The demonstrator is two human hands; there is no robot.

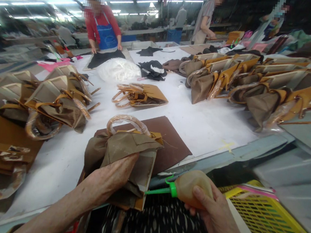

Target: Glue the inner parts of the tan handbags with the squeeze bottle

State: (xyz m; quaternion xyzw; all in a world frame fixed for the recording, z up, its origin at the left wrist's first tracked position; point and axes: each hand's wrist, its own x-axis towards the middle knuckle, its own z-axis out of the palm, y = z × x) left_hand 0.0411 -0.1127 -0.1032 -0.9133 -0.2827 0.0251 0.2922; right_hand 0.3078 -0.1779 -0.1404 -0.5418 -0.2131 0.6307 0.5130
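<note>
Black cloth with pale flecks (160, 224) lies at the lower edge, nearest the camera, between the person's two bare forearms. Above it, at the near edge of the white tabletop (199, 123), stands an unfinished handbag of tan panels and loose olive-brown fabric (133, 143), its rounded handle wrapped in clear plastic (128, 122). The left hand (119, 170) reaches in beneath a fold of this fabric; its fingertips are hidden, so their spread cannot be told. The right hand (207, 201) has its thumb and fingers curled around a squat, translucent amber squeeze bottle (194, 187). The bottle's slender green nozzle (161, 191) points left, its tip at the handbag's right-hand edge; whether they touch cannot be told. A flat, dark brown sheet (171, 142) lies on the tabletop behind and partly under the handbag. Similar bags stand in rows at left (56, 93) and right (270, 82); another tan bag (153, 96) lies beyond the sheet. A yellow slatted plastic basket (266, 224) occupies the lower right. Across the table, a co-worker in a red top and blue apron (107, 35) leans over black material (106, 58), beside a crumpled white plastic bundle (118, 70).
</note>
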